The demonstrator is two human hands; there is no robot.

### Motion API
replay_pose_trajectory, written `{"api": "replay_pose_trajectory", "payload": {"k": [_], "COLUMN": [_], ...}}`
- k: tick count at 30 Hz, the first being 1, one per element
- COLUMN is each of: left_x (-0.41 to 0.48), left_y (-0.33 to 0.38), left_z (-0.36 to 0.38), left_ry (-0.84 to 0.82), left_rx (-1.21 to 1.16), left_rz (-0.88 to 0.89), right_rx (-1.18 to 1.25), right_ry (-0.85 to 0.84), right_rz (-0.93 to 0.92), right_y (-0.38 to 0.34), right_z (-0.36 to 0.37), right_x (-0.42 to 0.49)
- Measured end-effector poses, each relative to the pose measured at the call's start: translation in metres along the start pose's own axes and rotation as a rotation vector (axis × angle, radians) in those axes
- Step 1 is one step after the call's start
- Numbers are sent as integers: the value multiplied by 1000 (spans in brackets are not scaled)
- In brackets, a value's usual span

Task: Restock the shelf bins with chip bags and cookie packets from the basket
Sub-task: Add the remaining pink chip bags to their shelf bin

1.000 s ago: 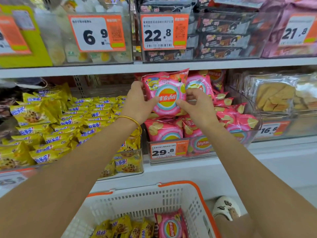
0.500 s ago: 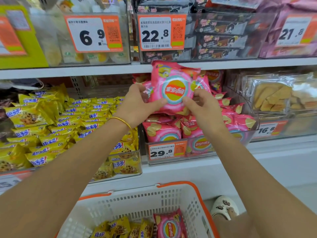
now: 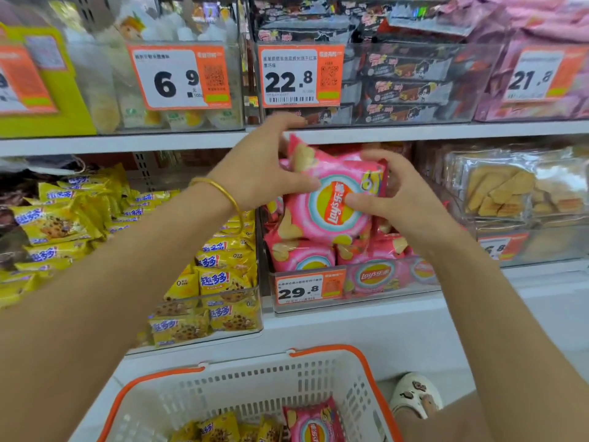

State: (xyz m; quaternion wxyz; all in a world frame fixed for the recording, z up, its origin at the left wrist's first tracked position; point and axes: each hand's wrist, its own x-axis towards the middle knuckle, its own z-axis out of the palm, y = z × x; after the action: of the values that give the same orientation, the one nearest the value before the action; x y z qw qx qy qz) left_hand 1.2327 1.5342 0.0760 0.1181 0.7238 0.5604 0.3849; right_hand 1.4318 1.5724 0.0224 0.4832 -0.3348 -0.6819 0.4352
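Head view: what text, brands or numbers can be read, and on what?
"6.9": upper-left price tag.
"22.8": upper-middle price tag.
"21.8": upper-right price tag, blurred.
"29.8": chip-bin price tag.
"Lay's": held chip bag.
"趣多多!": yellow cookie packets.
"6.8": lower-right price tag, its start hidden.
Small print on tags: too small to read.

A single wide-angle camera, worn on the person's head, faces forward and down, near enough that the chip bin (image 3: 350,302) fills mid-frame (this is the only view of the scene). The upper shelf (image 3: 127,143) runs above the bin; the basket (image 3: 223,393), cropped by the lower edge, sits below it, nearest the lens.
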Motion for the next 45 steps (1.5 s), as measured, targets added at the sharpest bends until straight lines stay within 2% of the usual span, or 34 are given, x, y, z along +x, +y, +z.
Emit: {"api": "replay_pose_trajectory", "payload": {"k": [3,6,8,10,11,17,24,31,36,41,45], "left_x": [-5,-9,-8,-8,-8,-15,-15,-6,-4,-1,-3], "left_y": [-14,-25,-30,-32,-34,-41,-38,-39,-46,-44,-43], "left_z": [14,25,28,28,29,43,49,44,43,48,48], "left_ry": [85,90,170,239,268,291,318,224,208,195,139], "left_rx": [-130,-324,-347,-287,-256,-148,-128,-104,37,94,179], "left_rz": [-178,-311,-274,-183,-161,-191,-226,-190,-234,-271,-308], "right_rx": [309,502,329,-42,-154,-555,-516,-542,-561,-602,-639], "right_ry": [139,144,169,189,176,6,17,79,16,50,-32], "right_rz": [175,298,267,173,133,40,51,0,4,-28,-8], "right_y": [15,23,27,30,30,35,36,32,34,37,38], "right_z": [6,18,24,25,24,28,29,38,41,38,35], "right_x": [-1,-2,-1,3,6,12,15,25,29,31,29]}}
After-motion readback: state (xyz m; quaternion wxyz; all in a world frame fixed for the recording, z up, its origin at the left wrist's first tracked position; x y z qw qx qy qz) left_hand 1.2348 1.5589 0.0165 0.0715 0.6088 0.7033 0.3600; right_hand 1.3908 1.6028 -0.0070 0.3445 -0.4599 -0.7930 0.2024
